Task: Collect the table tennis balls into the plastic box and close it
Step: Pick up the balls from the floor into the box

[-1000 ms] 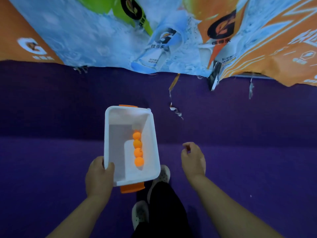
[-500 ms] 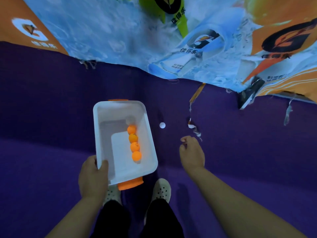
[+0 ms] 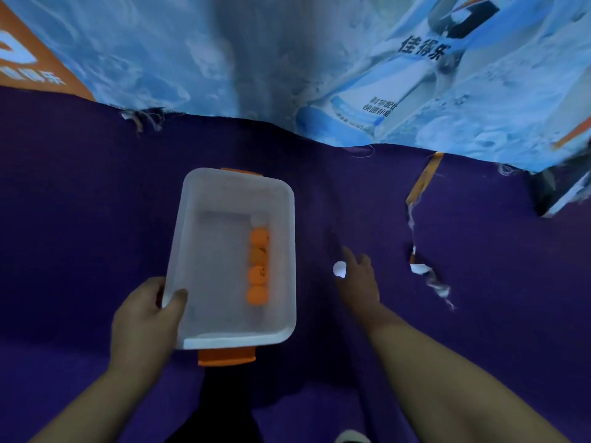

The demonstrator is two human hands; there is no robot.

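The left hand (image 3: pixel 147 318) grips the near left corner of the box (image 3: pixel 198 219), with the thumb curled over the rim and the other fingers under it. The box is open, with no lid on it, and is held above the purple carpet (image 3: pixel 80 203). It has an orange latch (image 3: pixel 227 358) on the near end and one more on the far end. Four orange balls (image 3: pixel 257 266) lie in a row inside, along the right wall. To the right of the box, a white ball (image 3: pixel 339 269) is on the carpet, just at the left edge of the right hand (image 3: pixel 361 282). This hand is stretched forward with straight fingers and grips nothing; I cannot tell if it touches the ball. Further right is a torn strip (image 3: pixel 422 183). A blue banner (image 3: pixel 160 52) is behind.
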